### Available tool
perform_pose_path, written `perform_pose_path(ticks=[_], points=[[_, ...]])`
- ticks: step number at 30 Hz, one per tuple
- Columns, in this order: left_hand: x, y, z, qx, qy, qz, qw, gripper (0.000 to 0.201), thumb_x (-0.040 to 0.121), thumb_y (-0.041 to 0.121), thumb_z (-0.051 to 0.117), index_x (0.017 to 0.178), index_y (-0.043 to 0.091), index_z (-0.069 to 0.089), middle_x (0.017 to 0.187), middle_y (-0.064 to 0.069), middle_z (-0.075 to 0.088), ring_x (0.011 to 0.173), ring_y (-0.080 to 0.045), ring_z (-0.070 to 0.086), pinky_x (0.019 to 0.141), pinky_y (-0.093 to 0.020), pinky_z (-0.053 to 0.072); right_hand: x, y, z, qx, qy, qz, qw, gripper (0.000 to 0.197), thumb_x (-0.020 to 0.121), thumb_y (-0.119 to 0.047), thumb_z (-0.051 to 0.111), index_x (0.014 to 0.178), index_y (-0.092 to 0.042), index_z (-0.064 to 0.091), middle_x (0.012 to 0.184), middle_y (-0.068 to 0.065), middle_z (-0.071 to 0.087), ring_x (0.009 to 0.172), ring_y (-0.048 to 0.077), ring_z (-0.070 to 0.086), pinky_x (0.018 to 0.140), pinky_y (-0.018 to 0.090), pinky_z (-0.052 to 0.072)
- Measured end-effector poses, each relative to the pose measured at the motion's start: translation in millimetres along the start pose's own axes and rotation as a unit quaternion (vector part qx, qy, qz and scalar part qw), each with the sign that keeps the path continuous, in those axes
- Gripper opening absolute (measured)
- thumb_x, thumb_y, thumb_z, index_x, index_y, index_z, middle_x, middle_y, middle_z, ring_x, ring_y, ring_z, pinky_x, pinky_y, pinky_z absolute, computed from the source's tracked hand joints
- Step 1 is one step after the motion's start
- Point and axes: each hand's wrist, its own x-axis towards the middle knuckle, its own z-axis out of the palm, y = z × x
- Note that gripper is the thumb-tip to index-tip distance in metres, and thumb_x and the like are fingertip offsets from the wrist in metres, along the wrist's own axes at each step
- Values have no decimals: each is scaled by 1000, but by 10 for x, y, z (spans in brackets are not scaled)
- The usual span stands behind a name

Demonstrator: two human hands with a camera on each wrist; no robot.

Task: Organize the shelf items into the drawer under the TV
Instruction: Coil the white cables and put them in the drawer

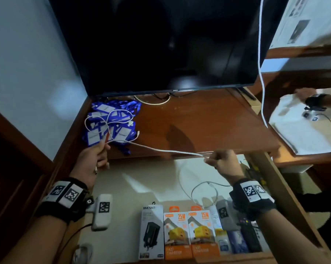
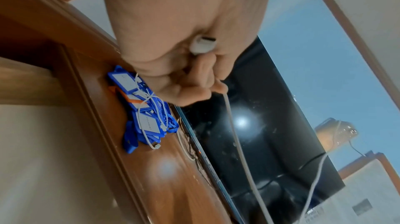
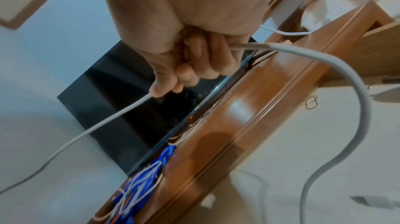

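Observation:
A white cable (image 1: pixel 160 150) is stretched over the front edge of the wooden shelf (image 1: pixel 208 126) under the TV (image 1: pixel 160 44). My left hand (image 1: pixel 103 150) grips one end in a fist; the USB plug (image 2: pixel 203 44) pokes out of that hand (image 2: pixel 207 83). My right hand (image 1: pixel 210 159) pinches the cable (image 3: pixel 108 119) further along, and in the right wrist view this hand (image 3: pixel 168 89) has the rest looping away. A pile of blue lanyards (image 1: pixel 111 121) with thin white cables on it lies at the shelf's left. The drawer (image 1: pixel 134 180) below is open.
In the drawer stand a black-and-white charger box (image 1: pixel 151 231), two orange 25W boxes (image 1: pixel 178 233), more small items at right and a coiled cable (image 1: pixel 204 195). Another white cable (image 1: pixel 260 63) hangs beside the TV. Another person's hand (image 1: pixel 303 94) rests on a white surface at right.

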Motion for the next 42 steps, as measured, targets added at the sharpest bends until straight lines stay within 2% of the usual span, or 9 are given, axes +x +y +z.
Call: perform_pose_path(ticks=[6,11,13,16,19,24,30,35,42], points=[[142,14,20,-29,36,47,998,24,97,20,45,75,18,54,40,11,30,33,-5,26,45,-17,39,-242,-249,605,-119,-111,-65,985,40,73,-9,79,50,-23,50,53,-8,52,52,5,46,54,25,35],[182,-62,-39,148,-24,152,977,15,88,21,57,75,15,63,47,7,41,40,-6,39,42,-18,36,-489,-686,952,-56,-245,-109,962,34,79,0,71,56,-16,52,43,-11,44,43,1,39,48,15,31],[183,-159,-91,174,-80,160,968,19,82,31,56,80,16,67,47,10,47,43,-2,41,45,-16,34,-549,-849,1015,-2,-226,-131,965,28,80,-3,69,57,-10,53,46,-10,42,45,1,36,49,14,29],[134,-277,-95,179,-163,153,958,17,95,19,55,84,13,67,60,6,57,48,1,46,52,-13,36,-573,-1060,1100,66,-152,-167,972,27,78,-9,66,62,6,51,51,-11,41,48,1,34,51,15,29],[65,-298,-47,176,-221,104,954,27,100,9,45,81,11,64,64,-1,63,53,0,56,59,-13,43,-534,-1212,1131,95,-83,-189,974,24,78,-15,67,61,-7,51,49,-13,41,50,3,33,52,21,28],[-86,-266,-59,97,-279,8,955,35,102,21,41,82,7,66,56,-3,65,58,-14,60,56,-20,40,-481,-1319,1066,105,10,-189,976,26,85,-9,70,68,4,54,53,-11,46,52,3,36,52,17,31],[-170,-184,-118,33,-308,-5,951,41,101,29,39,70,7,55,49,-5,53,47,-18,50,53,-24,40,-516,-1269,976,82,147,-149,974,26,83,-15,73,66,-2,59,55,0,52,52,5,42,52,18,37],[-160,-182,-140,128,-324,4,937,48,100,36,42,58,13,52,41,0,41,40,-14,37,46,-23,29,-584,-1116,953,77,180,-113,974,27,80,-17,76,62,-5,60,52,0,50,53,13,41,53,25,36],[-260,-247,-183,200,-411,6,889,52,96,45,38,58,12,47,44,1,38,56,-18,53,60,-26,34,-559,-1094,756,69,202,-92,973,26,76,-15,78,58,-14,60,53,-1,55,53,14,47,57,29,42]])
